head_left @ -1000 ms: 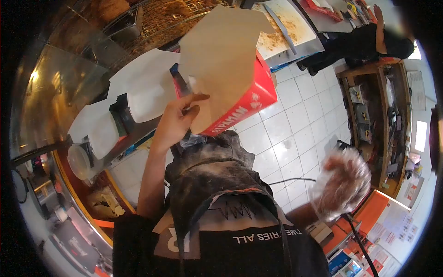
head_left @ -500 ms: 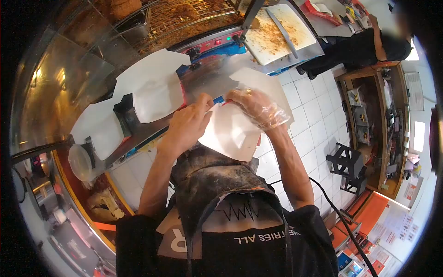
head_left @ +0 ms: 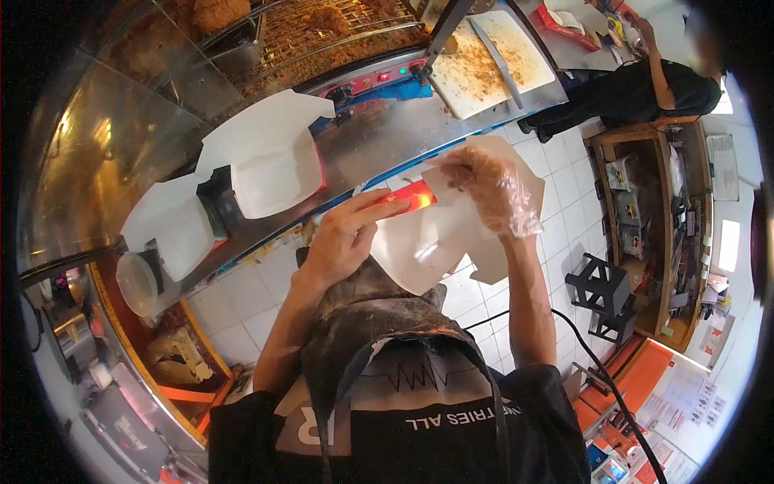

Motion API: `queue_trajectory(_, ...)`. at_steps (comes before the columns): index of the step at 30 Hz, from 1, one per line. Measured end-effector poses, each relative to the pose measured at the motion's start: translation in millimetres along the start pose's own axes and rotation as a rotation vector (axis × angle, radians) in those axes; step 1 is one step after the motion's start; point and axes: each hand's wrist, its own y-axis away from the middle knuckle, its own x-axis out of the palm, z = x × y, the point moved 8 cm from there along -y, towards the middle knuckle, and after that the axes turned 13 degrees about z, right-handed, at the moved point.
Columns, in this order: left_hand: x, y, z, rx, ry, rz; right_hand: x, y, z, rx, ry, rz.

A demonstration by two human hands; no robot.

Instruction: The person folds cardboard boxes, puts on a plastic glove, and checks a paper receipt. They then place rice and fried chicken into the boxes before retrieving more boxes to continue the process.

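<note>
A partly folded carton, white inside with a red outer edge, is held in front of the apron. My left hand is bare and pinches the carton's red side wall. On the other side, my right hand wears a clear plastic glove, its fingers closed at the carton's far edge. Two opened white boxes stand on the metal counter: one box nearer the middle, the other box further left.
A clear round tub sits at the counter's left end. A knife lies on a crumb-covered white board. Fried pieces rest on a rack. Another person is at upper right. A black stool stands on the floor.
Both hands have moved apart, the right one outward. The carton has opened out and tilted, and its red side now shows by the left hand. The other person's arm has shifted slightly.
</note>
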Motion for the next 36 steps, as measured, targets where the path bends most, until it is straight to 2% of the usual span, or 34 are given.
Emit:
queue_trajectory(1,-5,0,-1,-0.005,-0.089,-0.027,0,4,4,0.001,0.002,0.003)
queue_trajectory(3,-9,1,-6,-0.019,-0.173,-0.056,18,15,22,-0.073,0.499,0.14)
queue_trajectory(6,-8,8,-4,-0.075,-0.164,-0.063,34,32,33,-0.173,0.341,0.124)
queue_trajectory(7,-10,13,0,-0.074,-0.157,-0.14,40,34,28,-0.01,0.461,0.245)
queue_trajectory(8,-15,15,-2,-0.071,-0.151,-0.217,44,36,27,-0.012,0.462,0.249)
queue_trajectory(10,-15,16,-10,-0.127,-0.103,-0.254,54,45,42,-0.233,0.615,0.179)
queue_trajectory(11,-16,17,-11,-0.182,-0.055,-0.286,44,49,57,-0.085,0.115,0.123)
queue_trajectory(12,-16,17,-11,-0.182,-0.056,-0.29,44,47,51,-0.088,0.117,0.124)
queue_trajectory(14,-13,20,-9,-0.187,-0.123,-0.283,58,46,45,-0.283,0.485,0.176)
queue_trajectory(18,-10,24,-17,-0.155,-0.27,-0.313,83,36,16,-0.21,0.701,0.251)
queue_trajectory(20,-9,24,-16,-0.191,-0.221,-0.348,92,30,23,-0.3,0.84,0.184)
queue_trajectory(21,-10,25,-14,-0.19,-0.225,-0.351,98,23,16,-0.058,0.698,0.318)
queue_trajectory(22,-10,26,-11,-0.176,-0.271,-0.365,105,19,14,-0.061,0.698,0.316)
queue_trajectory(24,-15,28,-12,-0.162,-0.316,-0.383,106,15,40,-0.441,0.545,0.12)
queue_trajectory(26,-22,40,20,-0.4,0.165,-0.392,106,16,53,-0.446,0.565,0.166)
queue_trajectory(29,-32,57,53,-0.434,0.217,-0.458,86,41,76,-0.175,0.5,0.089)
queue_trajectory(31,-35,63,61,-0.45,0.375,-0.534,72,83,49,-0.255,0.311,-0.166)
queue_trajectory(32,-35,61,63,-0.444,0.373,-0.539,73,104,12,-0.333,0.153,-0.339)
queue_trajectory(34,-26,63,81,-0.333,0.665,-0.671,82,114,-34,0.146,-0.002,-0.56)
queue_trajectory(36,-7,61,102,-0.33,0.758,-0.665,103,97,-93,0.218,-0.386,-0.614)
